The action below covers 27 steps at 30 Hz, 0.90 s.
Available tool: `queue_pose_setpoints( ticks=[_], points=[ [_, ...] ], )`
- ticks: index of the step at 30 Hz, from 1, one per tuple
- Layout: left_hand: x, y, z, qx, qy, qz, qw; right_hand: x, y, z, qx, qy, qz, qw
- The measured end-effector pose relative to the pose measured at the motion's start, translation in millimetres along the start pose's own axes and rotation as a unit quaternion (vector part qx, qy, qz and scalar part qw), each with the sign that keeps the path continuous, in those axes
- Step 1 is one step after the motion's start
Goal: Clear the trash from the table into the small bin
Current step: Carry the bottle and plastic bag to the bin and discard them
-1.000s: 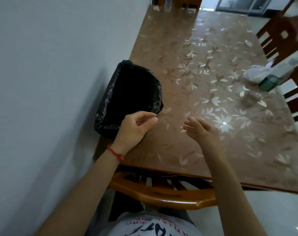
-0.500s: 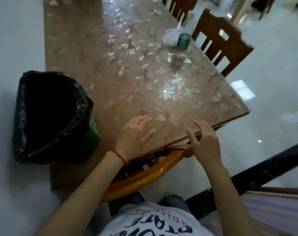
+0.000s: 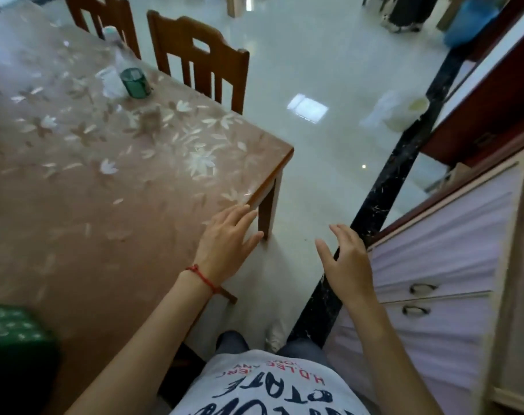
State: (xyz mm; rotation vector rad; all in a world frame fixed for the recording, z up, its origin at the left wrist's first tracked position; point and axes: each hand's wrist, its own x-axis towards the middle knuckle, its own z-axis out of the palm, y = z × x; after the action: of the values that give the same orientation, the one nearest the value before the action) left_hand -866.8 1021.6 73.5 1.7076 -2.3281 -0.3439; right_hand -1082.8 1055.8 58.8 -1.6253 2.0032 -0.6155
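- White crumpled trash [image 3: 109, 82] — looks like tissue or thin plastic, blurred, can't tell which — lies on the far part of the worktop [image 3: 75, 205], touching a green-capped clear bottle [image 3: 135, 82] lying beside it.
- Judgement: the white piece should be very light and soft, crushable; pinch it anywhere, top of the crumple is easiest. No fragility concern.
- Bottle looks like thin plastic — light, smooth, may roll or slip. Best taken round the body near the cap, not by the cap alone. Whether it counts as trash is unclear.
- Left hand [image 3: 224, 244] has its fingers released and spread, holding nothing, over the near corner of the worktop; contact with the surface not certain.
- Right hand [image 3: 346, 262] is off the worktop, over the floor next to a cabinet [image 3: 434, 265]; fingers relaxed, empty.
- Small bin [image 3: 12, 348] — green body with black liner — sits at the near left end of the worktop, well apart from the trash.
- Risk: light pieces can drift or drop off the edge in transit, so close the fingers fully round them.
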Motion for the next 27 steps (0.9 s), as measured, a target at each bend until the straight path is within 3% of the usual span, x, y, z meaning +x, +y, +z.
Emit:
queue_pose_setpoints(
  ticks=[9, 14, 27],
  points=[
    [61, 59, 34, 0.012, -0.035, 0.116, 0.993, -8, 63, -48, 0.005, 0.096, 0.117, 0.988],
    [89, 82, 52, -0.004, -0.049, 0.131, 0.990, -3, 90, -69, -0.003, 0.131, 0.159, 0.979],
    [164, 90, 63, 0.031, -0.057, 0.123, 0.990, 64, 113, -92, -0.070, 0.118, 0.134, 0.981]
  ],
)
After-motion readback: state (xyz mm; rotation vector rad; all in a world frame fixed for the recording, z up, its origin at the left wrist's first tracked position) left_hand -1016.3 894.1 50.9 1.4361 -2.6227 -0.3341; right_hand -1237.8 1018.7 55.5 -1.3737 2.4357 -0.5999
